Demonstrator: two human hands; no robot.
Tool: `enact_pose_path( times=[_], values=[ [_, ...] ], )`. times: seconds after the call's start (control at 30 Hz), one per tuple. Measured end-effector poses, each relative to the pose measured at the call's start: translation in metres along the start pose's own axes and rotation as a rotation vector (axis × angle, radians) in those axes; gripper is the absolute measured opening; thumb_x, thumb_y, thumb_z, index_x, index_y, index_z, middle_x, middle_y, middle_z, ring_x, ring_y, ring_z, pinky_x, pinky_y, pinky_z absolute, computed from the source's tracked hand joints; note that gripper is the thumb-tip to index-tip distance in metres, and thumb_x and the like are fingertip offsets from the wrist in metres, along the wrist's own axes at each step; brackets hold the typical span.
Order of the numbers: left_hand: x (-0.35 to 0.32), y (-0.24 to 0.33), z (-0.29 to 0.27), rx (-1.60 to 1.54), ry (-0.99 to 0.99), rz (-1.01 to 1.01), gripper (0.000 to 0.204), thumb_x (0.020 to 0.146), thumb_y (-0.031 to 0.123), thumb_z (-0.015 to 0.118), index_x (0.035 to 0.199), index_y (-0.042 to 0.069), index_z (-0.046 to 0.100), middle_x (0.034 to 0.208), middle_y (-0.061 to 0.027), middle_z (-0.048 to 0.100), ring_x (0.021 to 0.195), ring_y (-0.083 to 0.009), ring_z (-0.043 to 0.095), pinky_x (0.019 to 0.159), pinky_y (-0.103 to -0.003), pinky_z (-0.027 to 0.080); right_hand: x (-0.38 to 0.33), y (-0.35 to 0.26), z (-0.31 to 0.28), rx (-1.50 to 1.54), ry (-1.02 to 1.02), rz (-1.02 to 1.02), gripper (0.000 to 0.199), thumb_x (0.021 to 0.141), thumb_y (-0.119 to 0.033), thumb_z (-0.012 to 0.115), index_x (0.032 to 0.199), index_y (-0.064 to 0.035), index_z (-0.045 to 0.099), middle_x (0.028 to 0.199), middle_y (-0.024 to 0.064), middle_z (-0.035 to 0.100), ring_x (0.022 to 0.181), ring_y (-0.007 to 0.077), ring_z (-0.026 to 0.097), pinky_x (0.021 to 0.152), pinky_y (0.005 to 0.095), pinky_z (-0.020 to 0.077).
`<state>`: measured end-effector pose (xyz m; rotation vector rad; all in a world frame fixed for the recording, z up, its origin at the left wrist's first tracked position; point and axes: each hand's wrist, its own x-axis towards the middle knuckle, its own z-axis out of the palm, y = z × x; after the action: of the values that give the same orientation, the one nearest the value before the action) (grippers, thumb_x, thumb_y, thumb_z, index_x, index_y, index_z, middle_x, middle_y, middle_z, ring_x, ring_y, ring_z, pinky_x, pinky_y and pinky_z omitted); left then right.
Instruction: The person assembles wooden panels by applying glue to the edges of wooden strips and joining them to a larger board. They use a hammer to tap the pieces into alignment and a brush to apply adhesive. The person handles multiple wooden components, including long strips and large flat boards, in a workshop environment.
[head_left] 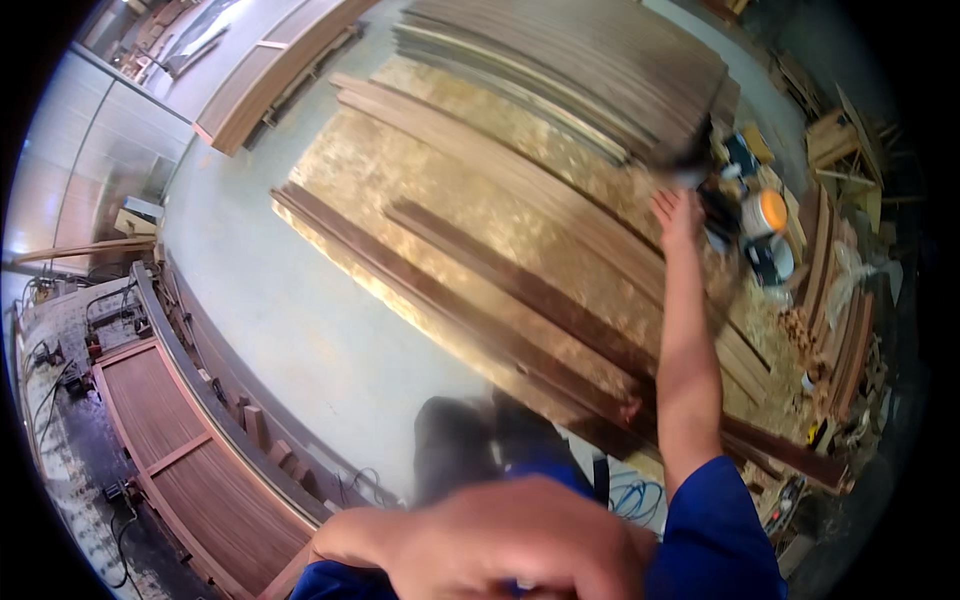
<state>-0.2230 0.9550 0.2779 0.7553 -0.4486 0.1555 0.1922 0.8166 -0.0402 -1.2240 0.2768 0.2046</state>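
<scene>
At the lower left of the frame, a framed wood-grain panel (160, 430) lies on a cluttered workbench. At bottom centre, the left hand (505, 530) is blurred and close to the camera; I cannot tell whether it grips anything. Through the middle, long wooden strips (500, 272) lie on a tan board surface (340, 165); they look stiff and would likely flex if lifted by one end. At upper centre is a stack of wood-grain sheets (580, 60), probably heavy.

Right of centre, the right hand (680, 212) reaches out with fingers spread, at a blurred dark object (685, 160) by the stack's lower right corner; contact is unclear. That object seems rigid and best held around its body, though blur hides any handle. Just right stands a white tub with an orange lid (764, 212), likely smooth-sided and best gripped around its wall.
</scene>
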Motion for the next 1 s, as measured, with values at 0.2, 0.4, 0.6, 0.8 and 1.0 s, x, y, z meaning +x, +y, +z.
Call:
enact_pose_path(
  times=[0.2, 0.4, 0.6, 0.8, 1.0],
  values=[
    [0.049, 0.012, -0.235, 0.465, 0.604, -0.380, 0.036, 0.107, 0.038, 0.056, 0.088, 0.008, 0.060, 0.073, -0.0012, 0.059, 0.063, -0.0105, 0.050, 0.061, -0.026, 0.041, 0.087, -0.021, 0.037, -0.108, 0.028, 0.200, 0.040, 0.096, -0.039, 0.074, 0.108, -0.0026, 0.061, 0.086, 0.0134, 0.074, 0.070, 0.0199, 0.071, 0.062, 0.0329, 0.0618],
    [0.088, -0.032, -0.534, 0.174, 0.911, -0.431, 0.042, 0.101, 0.047, 0.062, 0.119, 0.009, 0.062, 0.121, -0.0095, 0.069, 0.111, -0.0230, 0.064, 0.093, -0.037, 0.052, 0.017, 0.014, 0.086, -0.125, 0.077, -0.005, 0.032, 0.096, -0.031, 0.073, 0.075, -0.0104, 0.060, 0.065, 0.0048, 0.065, 0.046, 0.0118, 0.056, 0.040, 0.0253, 0.0435],
    [0.133, -0.005, -0.630, -0.074, 0.626, -0.271, 0.050, 0.101, 0.046, 0.063, 0.127, 0.003, 0.063, 0.102, 0.0005, 0.067, 0.106, -0.0181, 0.064, 0.097, -0.033, 0.050, -0.190, 0.100, 0.155, -0.145, -0.009, 0.177, 0.038, 0.092, -0.039, 0.076, 0.108, -0.0053, 0.069, 0.097, 0.0064, 0.073, 0.081, 0.0137, 0.068, 0.067, 0.0294, 0.0551],
    [0.089, 0.022, -0.634, 0.295, 0.890, -0.427, 0.034, 0.100, 0.026, 0.064, 0.121, 0.000, 0.065, 0.108, -0.0097, 0.069, 0.096, -0.0200, 0.067, 0.083, -0.034, 0.056, -0.131, 0.082, 0.157, 0.168, 0.298, 0.057, 0.069, 0.093, -0.043, 0.077, 0.138, 0.0033, 0.054, 0.134, 0.0121, 0.064, 0.120, 0.0251, 0.060, 0.107, 0.0409, 0.0480],
    [0.039, 0.051, -0.538, 0.404, 0.848, -0.690, 0.039, 0.106, 0.039, 0.049, 0.118, 0.005, 0.064, 0.090, -0.0024, 0.063, 0.080, -0.0181, 0.059, 0.072, -0.034, 0.050, -0.205, 0.097, 0.077, -0.342, 0.571, -0.033, 0.088, 0.095, -0.056, 0.068, 0.148, 0.0096, 0.044, 0.145, 0.0233, 0.054, 0.127, 0.0334, 0.059, 0.105, 0.0438, 0.0514]
  ],
)
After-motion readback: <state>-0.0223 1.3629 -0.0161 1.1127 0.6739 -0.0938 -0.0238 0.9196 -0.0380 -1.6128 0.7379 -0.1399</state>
